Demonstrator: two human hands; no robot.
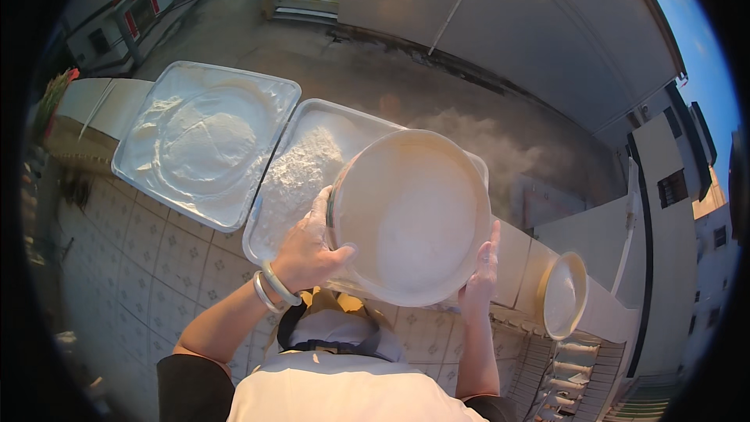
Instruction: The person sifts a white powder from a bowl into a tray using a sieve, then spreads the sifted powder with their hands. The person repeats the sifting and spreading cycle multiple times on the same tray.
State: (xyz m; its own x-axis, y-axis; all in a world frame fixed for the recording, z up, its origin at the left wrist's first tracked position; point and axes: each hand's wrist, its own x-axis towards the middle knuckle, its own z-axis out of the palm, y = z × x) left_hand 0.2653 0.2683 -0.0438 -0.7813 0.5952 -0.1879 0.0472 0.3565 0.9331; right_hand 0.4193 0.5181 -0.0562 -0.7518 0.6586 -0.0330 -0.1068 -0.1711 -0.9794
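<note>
A large round sieve point(410, 217) with fine white powder in it is held between my hands, above the right-hand tray. My left hand point(313, 252) grips its left side, the thumb lying over the near rim. Against its right side rests my right hand point(481, 269), dusted white, with the fingers pointing up along the outer wall. Beneath the sieve, a rectangular tray point(351, 112) carries a crumbly heap of white powder point(304, 164); much of this tray is hidden. A second tray point(205, 220) to the left is spread with powder bearing ring-shaped marks.
The trays sit on a parapet ledge point(518, 261) above a paved lane point(234, 41). A yellowish bowl point(565, 296) with white powder stands at the ledge's right. Powder dust point(486, 146) hangs beyond the sieve. Below me is a tiled floor point(158, 258).
</note>
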